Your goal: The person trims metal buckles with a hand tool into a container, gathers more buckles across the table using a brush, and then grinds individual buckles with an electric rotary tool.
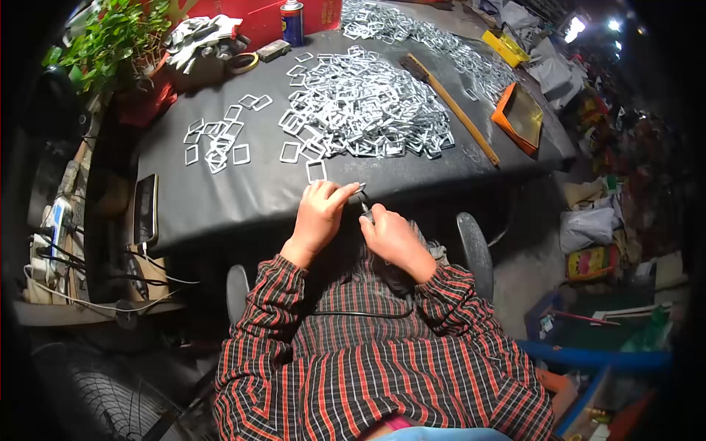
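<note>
My left hand (318, 214) is at the table's front edge, its thumb and fingers closed on a small silver metal frame (360, 188) seen almost edge-on. Just to the right, my right hand (397, 239) grips a small thin-tipped tool (365, 211). The tip points up at the held frame; whether it touches, I cannot tell. Much of the tool is hidden in my fingers. One loose rectangular frame (316, 172) lies flat just beyond my left hand. Behind it rises a big pile of similar frames (371, 106).
On the black-covered table (243, 195) lie a few scattered frames (217, 136), a long wooden-handled brush (456, 110), an orange tray (518, 117) and a phone (145, 209). A spray can (292, 23), gloves (202, 40) and another frame pile (441, 45) are at the back.
</note>
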Demonstrator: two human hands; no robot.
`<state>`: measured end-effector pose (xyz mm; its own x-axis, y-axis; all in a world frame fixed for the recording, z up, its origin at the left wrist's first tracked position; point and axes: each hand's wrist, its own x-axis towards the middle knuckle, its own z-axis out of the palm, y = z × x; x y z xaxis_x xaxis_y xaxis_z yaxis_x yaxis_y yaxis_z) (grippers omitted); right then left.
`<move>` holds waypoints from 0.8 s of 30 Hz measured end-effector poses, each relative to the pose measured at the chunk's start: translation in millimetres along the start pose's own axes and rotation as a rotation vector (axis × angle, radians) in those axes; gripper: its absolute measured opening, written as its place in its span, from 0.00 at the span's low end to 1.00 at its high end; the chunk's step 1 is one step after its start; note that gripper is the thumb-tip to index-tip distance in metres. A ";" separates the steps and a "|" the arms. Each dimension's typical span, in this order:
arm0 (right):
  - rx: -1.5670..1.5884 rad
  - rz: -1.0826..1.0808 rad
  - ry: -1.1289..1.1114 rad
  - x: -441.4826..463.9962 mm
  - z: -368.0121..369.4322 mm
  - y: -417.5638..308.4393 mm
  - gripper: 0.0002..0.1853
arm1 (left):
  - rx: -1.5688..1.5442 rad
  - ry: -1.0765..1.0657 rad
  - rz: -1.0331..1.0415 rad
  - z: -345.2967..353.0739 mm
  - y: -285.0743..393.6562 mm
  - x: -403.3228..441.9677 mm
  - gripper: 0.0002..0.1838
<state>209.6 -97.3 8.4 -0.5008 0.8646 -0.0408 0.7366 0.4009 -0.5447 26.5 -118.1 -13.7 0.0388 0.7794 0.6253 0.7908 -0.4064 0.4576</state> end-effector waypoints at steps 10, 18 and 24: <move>-0.159 0.013 0.043 18.4 5.4 -8.4 0.18 | -0.002 -0.014 -0.023 -7.7 0.8 -2.4 0.21; -0.159 -0.054 0.100 14.2 -7.1 -16.6 0.17 | -0.017 -0.034 -0.022 -8.9 -2.3 -3.4 0.22; -0.153 -0.092 0.044 9.0 3.7 -34.6 0.17 | -0.054 -0.067 -0.035 -12.4 -5.3 -3.9 0.25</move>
<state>178.0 -104.5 23.8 -0.5510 0.8334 0.0420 0.7511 0.5173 -0.4101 14.5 -124.9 -10.7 0.0539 0.8230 0.5655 0.7586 -0.4020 0.5128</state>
